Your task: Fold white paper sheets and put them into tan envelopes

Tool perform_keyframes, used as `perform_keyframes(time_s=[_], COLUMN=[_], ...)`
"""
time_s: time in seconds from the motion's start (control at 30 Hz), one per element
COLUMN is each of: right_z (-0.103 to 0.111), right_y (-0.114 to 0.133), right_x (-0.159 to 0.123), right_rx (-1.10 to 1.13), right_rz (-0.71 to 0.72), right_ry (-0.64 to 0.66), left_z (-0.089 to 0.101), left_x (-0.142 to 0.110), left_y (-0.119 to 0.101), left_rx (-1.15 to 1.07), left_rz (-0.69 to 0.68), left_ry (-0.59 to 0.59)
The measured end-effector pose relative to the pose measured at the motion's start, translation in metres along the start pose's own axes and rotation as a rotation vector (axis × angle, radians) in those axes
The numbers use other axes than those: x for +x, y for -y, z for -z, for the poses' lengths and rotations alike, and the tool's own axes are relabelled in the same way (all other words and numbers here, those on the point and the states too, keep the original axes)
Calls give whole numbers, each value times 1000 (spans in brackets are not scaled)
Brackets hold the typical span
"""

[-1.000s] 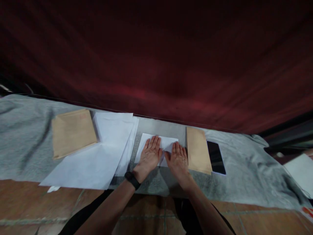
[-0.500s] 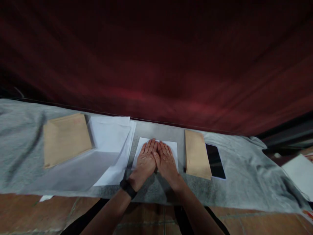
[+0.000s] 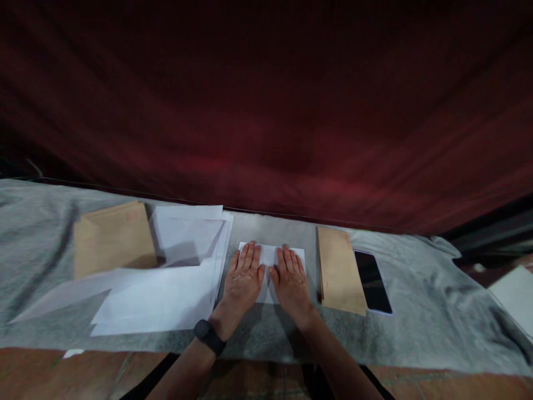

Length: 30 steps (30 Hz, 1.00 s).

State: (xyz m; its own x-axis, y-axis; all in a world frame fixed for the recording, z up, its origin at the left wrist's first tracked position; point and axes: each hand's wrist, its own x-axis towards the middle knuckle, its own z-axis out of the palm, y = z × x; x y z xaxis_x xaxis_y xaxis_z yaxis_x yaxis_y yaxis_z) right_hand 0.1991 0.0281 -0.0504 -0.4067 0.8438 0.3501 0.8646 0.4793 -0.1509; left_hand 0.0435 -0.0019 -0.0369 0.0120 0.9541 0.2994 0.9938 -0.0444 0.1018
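A white sheet of paper (image 3: 270,256), seemingly folded, lies flat on the grey cloth in front of me. My left hand (image 3: 245,275) rests palm down on its left part, fingers stretched out. On the right part lies my right hand (image 3: 290,278), also flat with straight fingers. A strip of the paper shows between the two hands; the rest is partly covered by them. Left of my left hand is a pile of loose white sheets (image 3: 166,300), the top one bent up. To the right of my right hand are brown envelopes (image 3: 340,272), stacked.
More brown envelopes (image 3: 112,239) lie at the far left, and a phone (image 3: 372,282) with a dark screen sits beside the right stack. Grey cloth (image 3: 433,311) covers the surface. A dark red curtain (image 3: 266,139) hangs behind it. Tiled floor (image 3: 100,372) shows below.
My hands have slid apart, left and right, over the paper, baring its middle. The loose top sheet of the white pile has shifted and curls differently. The view has tilted slightly.
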Motion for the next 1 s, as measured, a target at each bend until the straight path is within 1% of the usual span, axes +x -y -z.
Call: perform_keyframes(time_s=[0.13, 0.4, 0.63, 0.83, 1.0], right_z=[-1, -5, -4, -2, -2], right_y=[-4, -10, -19, -20, -22], right_x=[-2, -12, -19, -22, -23], right_rx=[-23, -49, -70, -64, -65], right_rz=[-11, -44, -44, -66, -68], right_ry=[-28, -129, -150, -151, -151], left_z=[-6, -14, -15, -20, -23], left_x=[-4, -9, -12, -13, -14], left_y=[5, 10, 13, 16, 19], left_rx=[7, -5, 9, -13, 0], left_rz=[1, 24, 10, 7, 9], left_ry=[-40, -117, -176, -215, -218])
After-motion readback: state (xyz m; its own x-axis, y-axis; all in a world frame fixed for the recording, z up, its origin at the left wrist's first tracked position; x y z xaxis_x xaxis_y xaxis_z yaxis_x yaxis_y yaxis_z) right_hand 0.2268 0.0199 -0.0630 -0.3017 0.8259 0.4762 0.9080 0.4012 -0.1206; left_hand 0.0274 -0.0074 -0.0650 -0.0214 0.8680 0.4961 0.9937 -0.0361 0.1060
